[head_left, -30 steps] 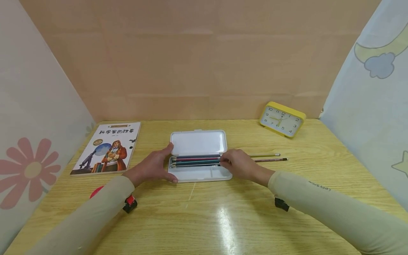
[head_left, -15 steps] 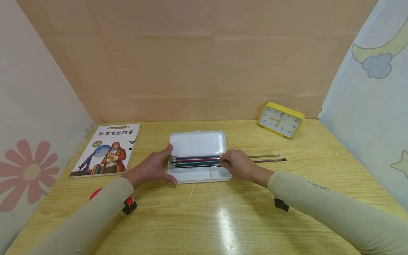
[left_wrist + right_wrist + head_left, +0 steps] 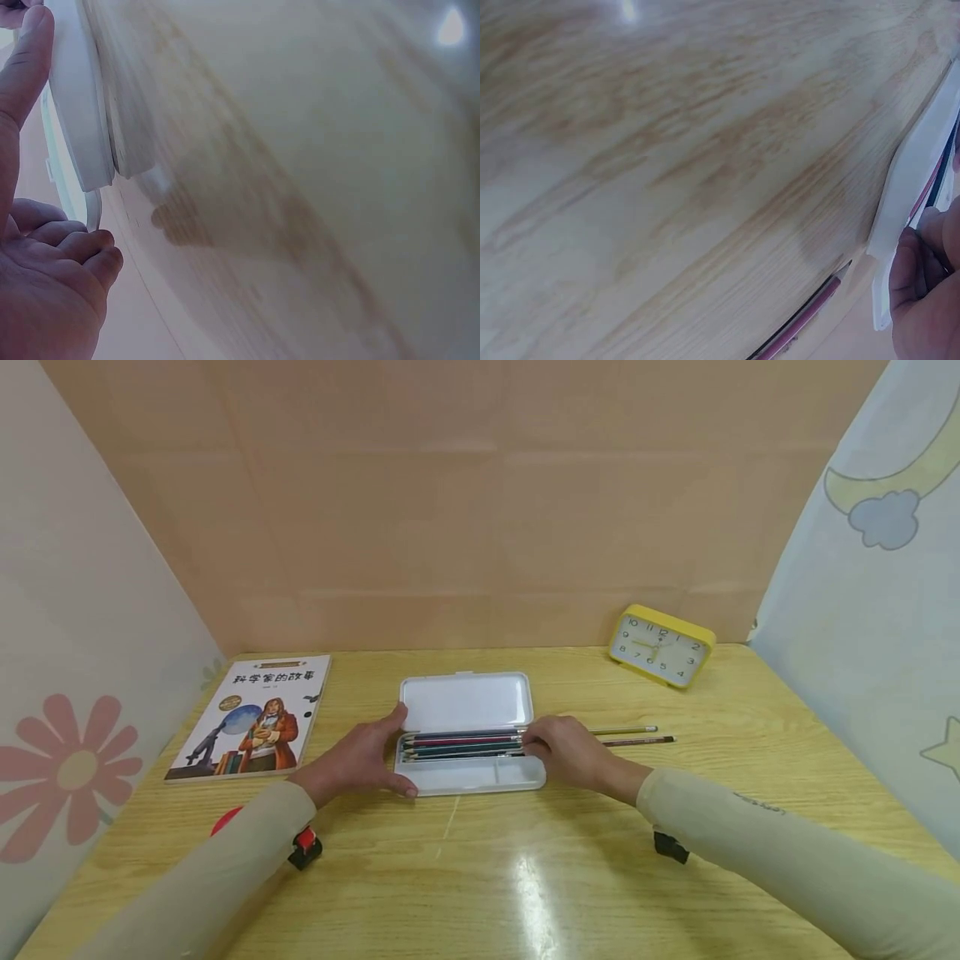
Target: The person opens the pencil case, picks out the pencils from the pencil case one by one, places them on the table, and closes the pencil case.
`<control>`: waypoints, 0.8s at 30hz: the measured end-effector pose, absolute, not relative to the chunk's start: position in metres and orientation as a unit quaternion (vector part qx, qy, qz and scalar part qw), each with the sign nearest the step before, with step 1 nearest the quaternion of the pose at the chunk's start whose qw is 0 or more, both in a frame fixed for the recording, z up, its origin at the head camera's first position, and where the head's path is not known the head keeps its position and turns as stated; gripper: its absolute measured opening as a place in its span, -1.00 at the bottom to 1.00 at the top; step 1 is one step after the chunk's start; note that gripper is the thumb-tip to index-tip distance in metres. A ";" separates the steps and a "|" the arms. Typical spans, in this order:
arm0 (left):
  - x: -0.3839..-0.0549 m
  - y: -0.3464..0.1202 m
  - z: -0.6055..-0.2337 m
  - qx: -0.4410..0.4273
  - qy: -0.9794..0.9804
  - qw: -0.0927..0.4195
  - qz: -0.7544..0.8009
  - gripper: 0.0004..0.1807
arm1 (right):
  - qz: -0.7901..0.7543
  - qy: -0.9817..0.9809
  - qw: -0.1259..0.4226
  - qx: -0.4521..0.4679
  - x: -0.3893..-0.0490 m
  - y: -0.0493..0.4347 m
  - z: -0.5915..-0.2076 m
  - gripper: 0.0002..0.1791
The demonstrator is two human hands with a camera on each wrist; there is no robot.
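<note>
A white pencil case (image 3: 457, 779) lies open on the table, its lid (image 3: 465, 703) tipped back. Several dark and red pencils (image 3: 461, 746) lie side by side in its rear compartment, tips to the left. My left hand (image 3: 358, 755) holds the case's left end, thumb at the front corner and fingers by the lid hinge. In the left wrist view, those fingers (image 3: 90, 251) curl against the case edge. At the right end, my right hand (image 3: 573, 753) has curled fingers pinching the end of a dark pencil; the fingertips partly hide the grip.
Two more pencils, one yellow (image 3: 626, 729) and one brown (image 3: 641, 741), lie on the table just right of the case. A yellow clock (image 3: 663, 646) leans at the back right. A book (image 3: 255, 718) lies at left; a red object (image 3: 225, 820) shows beside the left sleeve.
My right hand has shifted very slightly to the right at the case's end. The left hand keeps its hold, and the pencils stay in the case. The head view has tilted a little.
</note>
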State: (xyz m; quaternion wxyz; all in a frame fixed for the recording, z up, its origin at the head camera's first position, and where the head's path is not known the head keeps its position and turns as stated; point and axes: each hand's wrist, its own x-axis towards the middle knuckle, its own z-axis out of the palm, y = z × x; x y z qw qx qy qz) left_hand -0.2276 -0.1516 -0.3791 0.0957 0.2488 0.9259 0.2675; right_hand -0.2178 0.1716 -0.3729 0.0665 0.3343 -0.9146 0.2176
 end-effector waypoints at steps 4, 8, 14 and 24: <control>-0.227 -0.151 -0.378 0.249 0.926 0.096 0.267 0.39 | 0.221 -0.912 0.082 0.337 -0.217 0.177 -0.370 -0.92; -0.228 -0.150 -0.377 0.252 0.925 0.093 0.268 0.39 | 0.227 -0.910 0.086 0.335 -0.216 0.182 -0.367 -0.93; -0.228 -0.150 -0.377 0.249 0.926 0.096 0.267 0.39 | 0.227 -0.915 0.075 0.325 -0.212 0.193 -0.364 -0.93; -0.229 -0.152 -0.379 0.240 0.930 0.102 0.260 0.39 | 0.229 -0.923 0.069 0.300 -0.200 0.219 -0.361 -0.94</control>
